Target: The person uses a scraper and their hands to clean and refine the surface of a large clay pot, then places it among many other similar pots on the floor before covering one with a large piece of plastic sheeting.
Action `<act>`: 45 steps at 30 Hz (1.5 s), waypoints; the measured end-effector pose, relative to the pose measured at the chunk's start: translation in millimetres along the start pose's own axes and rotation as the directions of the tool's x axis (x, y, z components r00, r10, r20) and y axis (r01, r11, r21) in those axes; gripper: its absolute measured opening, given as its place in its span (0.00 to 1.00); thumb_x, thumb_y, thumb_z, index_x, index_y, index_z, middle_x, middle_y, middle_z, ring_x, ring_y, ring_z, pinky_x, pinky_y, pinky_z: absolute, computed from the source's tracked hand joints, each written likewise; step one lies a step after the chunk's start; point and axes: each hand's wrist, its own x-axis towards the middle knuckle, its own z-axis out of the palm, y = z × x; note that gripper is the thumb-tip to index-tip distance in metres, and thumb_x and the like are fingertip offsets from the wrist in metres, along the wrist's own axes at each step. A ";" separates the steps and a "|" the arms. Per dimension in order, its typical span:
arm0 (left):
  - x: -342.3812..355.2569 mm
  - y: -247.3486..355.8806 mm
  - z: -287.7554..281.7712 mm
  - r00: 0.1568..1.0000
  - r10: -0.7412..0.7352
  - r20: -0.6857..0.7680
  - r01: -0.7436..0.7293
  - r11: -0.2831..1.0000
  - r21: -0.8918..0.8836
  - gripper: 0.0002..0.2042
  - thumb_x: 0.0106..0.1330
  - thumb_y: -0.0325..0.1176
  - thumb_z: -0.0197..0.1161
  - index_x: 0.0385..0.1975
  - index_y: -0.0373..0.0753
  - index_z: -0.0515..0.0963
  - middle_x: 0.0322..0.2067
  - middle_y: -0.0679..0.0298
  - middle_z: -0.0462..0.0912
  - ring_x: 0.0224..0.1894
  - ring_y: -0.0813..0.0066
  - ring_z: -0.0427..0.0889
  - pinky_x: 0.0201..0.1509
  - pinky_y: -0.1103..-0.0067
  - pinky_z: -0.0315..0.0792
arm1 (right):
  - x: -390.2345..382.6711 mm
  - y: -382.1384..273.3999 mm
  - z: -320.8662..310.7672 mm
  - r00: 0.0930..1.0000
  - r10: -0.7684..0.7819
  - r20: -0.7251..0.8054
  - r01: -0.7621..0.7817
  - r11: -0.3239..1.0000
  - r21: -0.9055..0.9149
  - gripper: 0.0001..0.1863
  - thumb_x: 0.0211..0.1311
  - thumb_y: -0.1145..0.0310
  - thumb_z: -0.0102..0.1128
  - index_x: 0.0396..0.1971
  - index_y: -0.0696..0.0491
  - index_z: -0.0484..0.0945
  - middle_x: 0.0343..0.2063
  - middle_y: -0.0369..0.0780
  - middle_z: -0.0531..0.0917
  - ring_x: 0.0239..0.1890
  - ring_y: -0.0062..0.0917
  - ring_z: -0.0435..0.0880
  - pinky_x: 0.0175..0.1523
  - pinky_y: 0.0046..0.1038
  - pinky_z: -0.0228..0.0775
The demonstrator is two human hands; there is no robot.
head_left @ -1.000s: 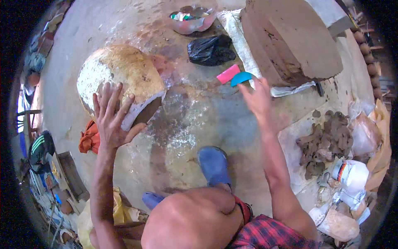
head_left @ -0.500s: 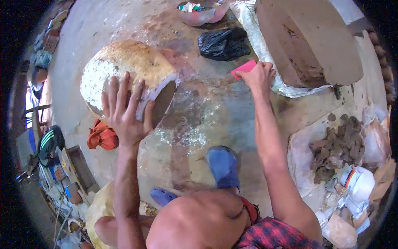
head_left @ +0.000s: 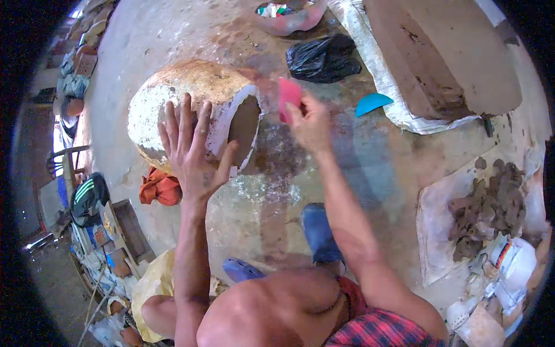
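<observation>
My left hand (head_left: 191,156) lies with fingers spread on a large rounded, hollow mould (head_left: 219,75), white and tan, lying on its side with an open end facing right and grey-brown material inside. My right hand (head_left: 306,127), slightly blurred, grips a pink flat rectangular piece (head_left: 287,92) just right of the mould's open end. A turquoise half-moon piece (head_left: 373,103) lies on the floor to the right. A red cloth bundle (head_left: 159,186) sits below the mould, partly behind my left wrist.
A big clay block (head_left: 439,52) rests on a white sack (head_left: 404,121) at upper right. A black bag (head_left: 321,58) and pink bowl (head_left: 289,23) lie ahead. Clay scraps (head_left: 485,202) cover a sheet at right; clutter (head_left: 92,202) lines the left. My blue-shod feet (head_left: 318,231) are below.
My right hand has picked up the pink piece and carried it left toward the mould, leaving the turquoise piece on the floor. My left hand stays on the mould; the whole view has shifted.
</observation>
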 end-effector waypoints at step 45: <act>-59.0 -10.7 19.4 0.996 -0.073 -0.051 0.079 0.990 0.114 0.57 0.43 0.51 0.80 0.80 0.53 0.60 0.81 0.49 0.53 0.83 0.35 0.44 0.82 0.41 0.33 | 11.1 -10.1 36.4 0.872 -0.489 -0.001 0.484 0.864 -0.143 0.22 0.52 0.86 0.56 0.46 0.57 0.88 0.46 0.48 0.90 0.52 0.45 0.90 0.59 0.39 0.82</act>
